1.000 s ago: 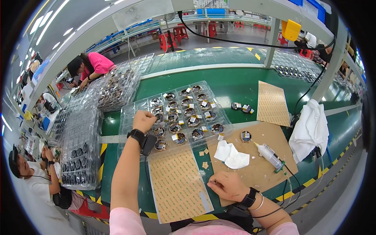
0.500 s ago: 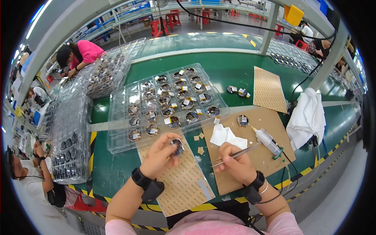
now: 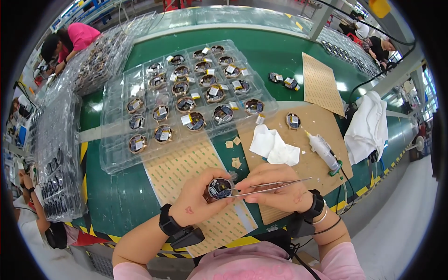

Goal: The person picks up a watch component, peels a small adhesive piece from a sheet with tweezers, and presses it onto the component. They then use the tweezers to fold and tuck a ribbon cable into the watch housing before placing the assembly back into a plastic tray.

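Note:
My left hand holds a small round dark part over a sheet of yellow sticker squares. My right hand grips metal tweezers, their tips touching the round part. Beyond my hands lies a clear plastic tray with several similar round parts in its pockets. Both wrists carry black bands.
A white tissue and a small glue bottle lie on a brown board. One round part rests on that board, two more on the green table. A white cloth hangs at right. Stacked trays stand left, other people beyond.
My left hand came back from the tray with a round part. My right hand picked up tweezers, and both hands met close to my body over the sticker sheet.

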`<state>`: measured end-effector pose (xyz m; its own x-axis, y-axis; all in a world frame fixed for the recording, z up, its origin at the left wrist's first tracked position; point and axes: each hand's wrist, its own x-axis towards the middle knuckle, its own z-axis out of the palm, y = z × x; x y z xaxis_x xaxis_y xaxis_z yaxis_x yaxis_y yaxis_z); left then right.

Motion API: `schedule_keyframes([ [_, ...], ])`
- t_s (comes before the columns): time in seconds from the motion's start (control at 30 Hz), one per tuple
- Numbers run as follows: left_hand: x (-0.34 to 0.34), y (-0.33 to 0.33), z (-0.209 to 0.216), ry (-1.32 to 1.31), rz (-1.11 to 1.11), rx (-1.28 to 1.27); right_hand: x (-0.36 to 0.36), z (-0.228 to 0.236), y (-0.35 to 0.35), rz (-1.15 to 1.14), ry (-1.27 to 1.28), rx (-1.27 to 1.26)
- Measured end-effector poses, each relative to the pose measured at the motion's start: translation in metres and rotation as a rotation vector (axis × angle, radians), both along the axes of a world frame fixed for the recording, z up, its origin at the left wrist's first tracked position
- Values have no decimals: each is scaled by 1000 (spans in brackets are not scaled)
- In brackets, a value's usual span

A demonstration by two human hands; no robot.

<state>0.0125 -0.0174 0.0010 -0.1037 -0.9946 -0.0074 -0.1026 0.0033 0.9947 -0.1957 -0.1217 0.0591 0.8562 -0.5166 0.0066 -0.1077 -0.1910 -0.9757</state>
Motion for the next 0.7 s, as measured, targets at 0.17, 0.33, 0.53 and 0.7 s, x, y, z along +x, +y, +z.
schedule_keyframes([
  [0.17, 0, -2, 6, -178, 4, -154, 11, -22, -3, 20, -129, -182],
  [0.33, -1, -1, -2, -162, 8, -102, 13, -37, 8, -58, -150, -283],
  [0.53, 1, -4, 0, -188, -26, -147, 15, -42, 9, -112, -165, -278],
  [0.7, 2, -5, -2, -141, -32, -108, 16, -41, 7, -101, -167, -317],
])
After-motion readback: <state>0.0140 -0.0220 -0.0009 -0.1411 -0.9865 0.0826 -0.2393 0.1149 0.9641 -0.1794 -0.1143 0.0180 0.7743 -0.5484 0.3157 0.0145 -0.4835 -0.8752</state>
